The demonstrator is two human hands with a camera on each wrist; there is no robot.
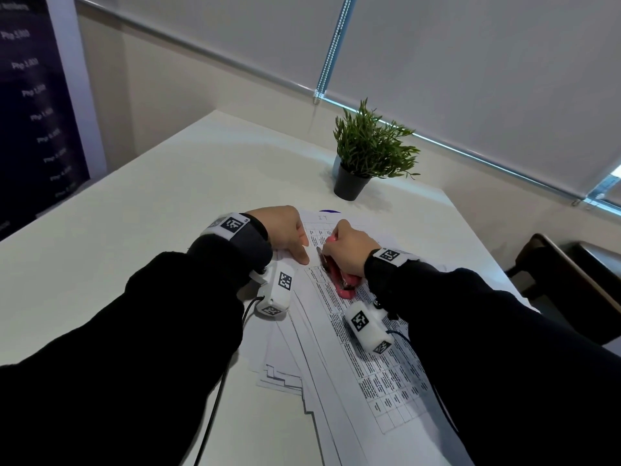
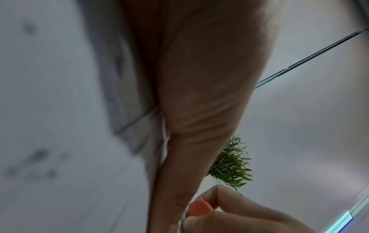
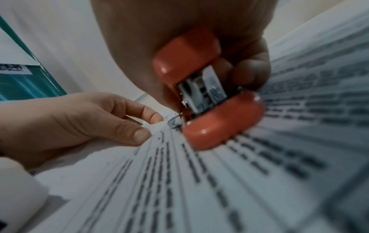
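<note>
Right wrist view: centre frame, your right hand [image 3: 159,23] grips a red stapler [image 3: 201,89] at the corner of the papers [image 3: 219,189]; your left hand [image 3: 69,123] pinches that corner. Fanned sheets could slip, so the staple misses some.

1 potted plant [image 1: 371,153] blocks the far side just beyond the spread papers [image 1: 336,364], while bare white table [image 1: 151,203] leaves passage left of the left hand [image 1: 282,232].

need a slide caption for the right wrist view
Right hand grips a red stapler at the corner of the printed sheets while the left hand pinches that corner.
</note>
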